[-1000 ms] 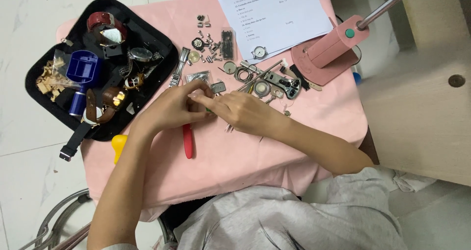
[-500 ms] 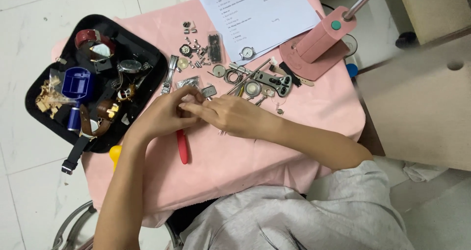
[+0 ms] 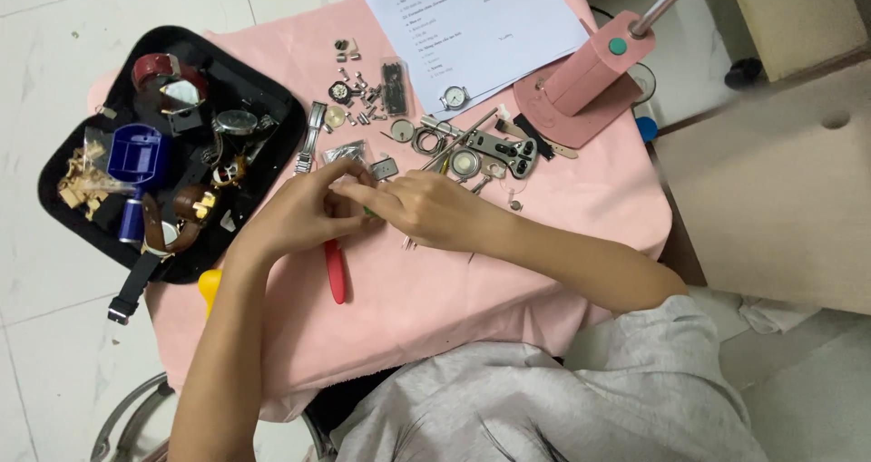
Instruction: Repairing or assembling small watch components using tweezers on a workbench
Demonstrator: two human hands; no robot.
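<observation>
Your left hand (image 3: 304, 213) and right hand (image 3: 426, 210) meet mid-surface, fingers pinched on a small part (image 3: 367, 212) beside the red tool (image 3: 335, 270).

Bare forearms, loose light grey short-sleeved top, creased fabric

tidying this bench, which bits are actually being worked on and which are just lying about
In hand:
- left hand and right hand, fingertips together over a small part, mostly hidden
- red-handled tool, partly under the hands

Lying about:
- black tray of watches and straps
- metal watch bracelet
- paper sheets
- pink stand
</observation>
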